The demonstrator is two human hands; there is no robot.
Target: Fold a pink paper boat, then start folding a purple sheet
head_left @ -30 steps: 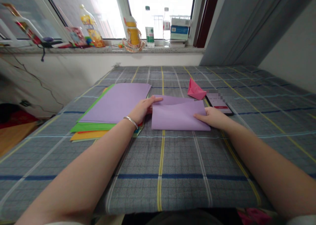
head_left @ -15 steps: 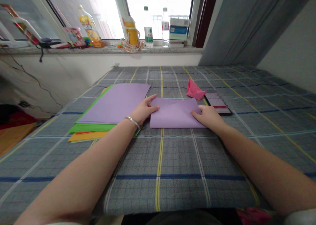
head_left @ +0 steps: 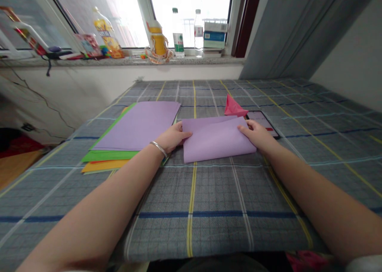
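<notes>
A folded sheet of purple paper (head_left: 215, 140) is held between my two hands, its fold along the near edge and its right side tilted a little up. My left hand (head_left: 173, 137) pinches the left edge, thumb on top and fingers behind. At the upper right corner my right hand (head_left: 256, 134) grips the paper in the same way. The two layers are slightly out of line along the far edge. Left of my left hand lies a stack of coloured paper (head_left: 137, 126), purple on top with green and orange below.
A pink folded-paper piece (head_left: 234, 106) sits behind the purple sheet, beside a phone (head_left: 262, 122) lying on the plaid cloth (head_left: 221, 200). Along the windowsill (head_left: 125, 61) stand a yellow cup (head_left: 158, 41), a clear bottle (head_left: 198, 33), boxes (head_left: 214, 37) and an orange drink bottle (head_left: 107, 33).
The purple paper has tilted, its near edge coming closer to me and its right side rising. My right hand has shifted to the right and up to the corner.
</notes>
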